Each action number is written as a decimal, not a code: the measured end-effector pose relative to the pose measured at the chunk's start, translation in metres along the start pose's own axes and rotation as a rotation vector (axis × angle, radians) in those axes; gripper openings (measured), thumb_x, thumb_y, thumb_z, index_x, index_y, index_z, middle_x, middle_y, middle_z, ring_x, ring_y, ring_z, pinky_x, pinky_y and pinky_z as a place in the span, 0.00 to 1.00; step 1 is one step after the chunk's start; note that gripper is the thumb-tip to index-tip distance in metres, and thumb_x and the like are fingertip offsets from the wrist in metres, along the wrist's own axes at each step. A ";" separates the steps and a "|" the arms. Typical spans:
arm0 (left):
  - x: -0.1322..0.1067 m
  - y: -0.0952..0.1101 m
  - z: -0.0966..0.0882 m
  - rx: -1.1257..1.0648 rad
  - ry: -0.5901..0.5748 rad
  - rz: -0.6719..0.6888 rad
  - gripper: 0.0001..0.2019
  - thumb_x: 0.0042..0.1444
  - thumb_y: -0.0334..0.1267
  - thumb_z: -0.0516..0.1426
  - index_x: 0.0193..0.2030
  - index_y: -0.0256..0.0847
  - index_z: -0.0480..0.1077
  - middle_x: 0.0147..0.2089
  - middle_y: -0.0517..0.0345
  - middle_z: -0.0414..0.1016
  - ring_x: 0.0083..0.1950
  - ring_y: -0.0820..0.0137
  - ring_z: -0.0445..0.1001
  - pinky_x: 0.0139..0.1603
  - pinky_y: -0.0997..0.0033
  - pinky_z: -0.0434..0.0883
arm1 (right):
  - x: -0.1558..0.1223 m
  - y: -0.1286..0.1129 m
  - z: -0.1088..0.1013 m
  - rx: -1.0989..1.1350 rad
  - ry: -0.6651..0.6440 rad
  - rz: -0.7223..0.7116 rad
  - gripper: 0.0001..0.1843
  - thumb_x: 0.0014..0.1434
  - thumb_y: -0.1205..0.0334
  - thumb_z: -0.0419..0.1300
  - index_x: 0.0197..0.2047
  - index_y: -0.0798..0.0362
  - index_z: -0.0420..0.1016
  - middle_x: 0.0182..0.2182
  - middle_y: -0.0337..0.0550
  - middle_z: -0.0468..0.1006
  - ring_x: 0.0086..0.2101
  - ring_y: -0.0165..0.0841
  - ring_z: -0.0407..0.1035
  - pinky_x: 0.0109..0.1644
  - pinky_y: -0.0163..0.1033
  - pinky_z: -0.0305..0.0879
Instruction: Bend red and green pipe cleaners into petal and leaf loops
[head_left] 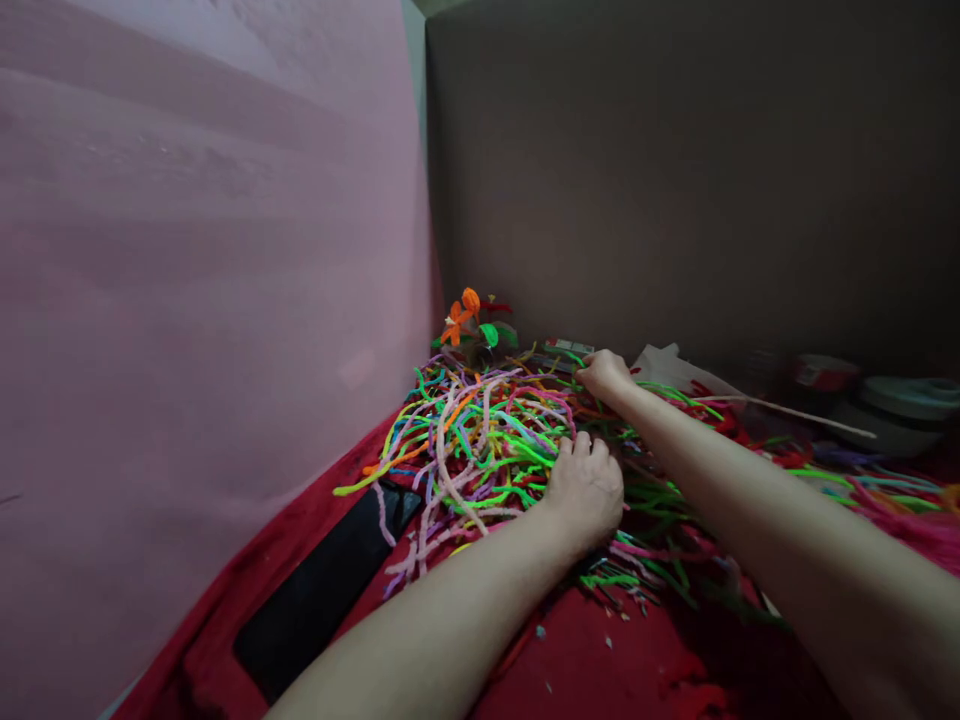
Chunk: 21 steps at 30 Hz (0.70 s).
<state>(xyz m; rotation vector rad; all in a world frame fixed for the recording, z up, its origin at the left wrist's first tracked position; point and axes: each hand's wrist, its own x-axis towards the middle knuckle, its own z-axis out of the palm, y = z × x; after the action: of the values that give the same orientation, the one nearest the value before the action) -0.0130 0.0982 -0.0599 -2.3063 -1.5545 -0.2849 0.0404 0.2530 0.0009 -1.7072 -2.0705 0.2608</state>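
Note:
A heap of fuzzy pipe cleaners [469, 430] in green, pink, lilac, orange and yellow spreads over the red cloth [577, 660]. My left hand [586, 492] lies over the right side of this heap, its fingers curled down around green pipe cleaners. Farther back, my right hand [607, 378] is closed in a pinch at the rear edge of the heap, with a green pipe cleaner [564, 352] showing at its fingertips. What lies under both palms is hidden.
A black oblong object [322, 590] lies at the left. Orange pipe-cleaner flowers [459, 318] with green leaves stand behind the heap. A pinkish wall [210, 300] rises at left, a dark panel [675, 180] behind. At right are a thin pale stick [814, 418] and a round container [911, 400].

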 end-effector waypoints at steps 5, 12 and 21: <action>-0.001 0.007 -0.002 0.056 0.071 -0.057 0.18 0.55 0.38 0.48 0.50 0.32 0.67 0.53 0.41 0.64 0.51 0.54 0.61 0.55 0.42 0.54 | -0.018 -0.012 -0.011 -0.001 0.084 -0.094 0.18 0.55 0.59 0.49 0.37 0.55 0.78 0.33 0.51 0.78 0.34 0.36 0.71 0.33 0.34 0.57; 0.002 -0.003 -0.040 0.051 0.330 -0.116 0.18 0.56 0.32 0.46 0.54 0.37 0.62 0.53 0.43 0.65 0.53 0.55 0.62 0.53 0.49 0.59 | -0.083 -0.034 -0.074 -0.287 0.382 -0.380 0.20 0.60 0.54 0.44 0.38 0.53 0.75 0.30 0.52 0.78 0.30 0.38 0.71 0.29 0.37 0.53; -0.004 -0.083 -0.085 -0.480 0.173 -0.492 0.13 0.48 0.29 0.50 0.35 0.38 0.74 0.34 0.56 0.76 0.36 0.70 0.72 0.41 0.72 0.67 | -0.118 -0.004 -0.131 -0.319 0.322 -0.368 0.16 0.57 0.56 0.49 0.32 0.54 0.75 0.26 0.49 0.76 0.25 0.34 0.67 0.26 0.36 0.50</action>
<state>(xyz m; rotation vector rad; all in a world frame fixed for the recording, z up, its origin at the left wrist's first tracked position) -0.0887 0.0900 0.0313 -2.0900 -2.1194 -1.0515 0.1119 0.1210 0.0931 -1.3756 -2.2024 -0.4502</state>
